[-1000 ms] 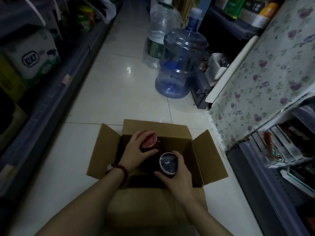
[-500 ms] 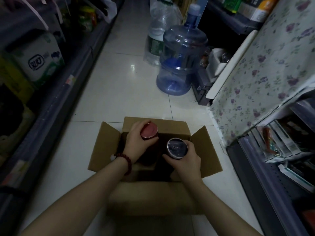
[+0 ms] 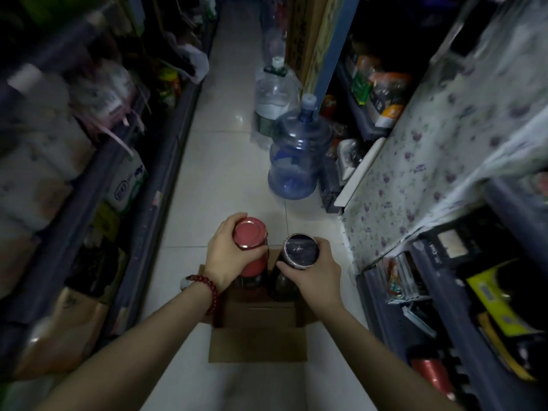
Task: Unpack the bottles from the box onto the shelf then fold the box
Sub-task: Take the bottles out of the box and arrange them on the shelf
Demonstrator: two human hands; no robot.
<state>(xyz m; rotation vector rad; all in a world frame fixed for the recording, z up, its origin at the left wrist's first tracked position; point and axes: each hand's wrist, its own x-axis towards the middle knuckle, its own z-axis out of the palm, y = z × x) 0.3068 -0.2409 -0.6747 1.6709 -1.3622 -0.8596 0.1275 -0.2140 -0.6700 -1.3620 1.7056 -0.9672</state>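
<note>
**Handling: two bottles clear of the box**

The aisle is narrow, with shelves [image 3: 154, 179] close on both sides. The box [image 3: 258, 342] sits open on the floor below you. Your left hand [image 3: 228, 259] grips the red-capped bottle [image 3: 250, 247] and your right hand [image 3: 311, 274] grips the dark-capped bottle [image 3: 299, 256], both near the cap. They are likely heavy, smooth and breakable, so support lower.

Two hands: left hand [image 3: 228, 256], right hand [image 3: 311, 272]. Two bottles at lower centre: red-capped bottle [image 3: 250, 247], dark-capped bottle [image 3: 301, 252]. One cardboard box [image 3: 258, 342]. Two water jugs upper centre: blue jug [image 3: 298, 161], clear jug [image 3: 275, 96]
</note>
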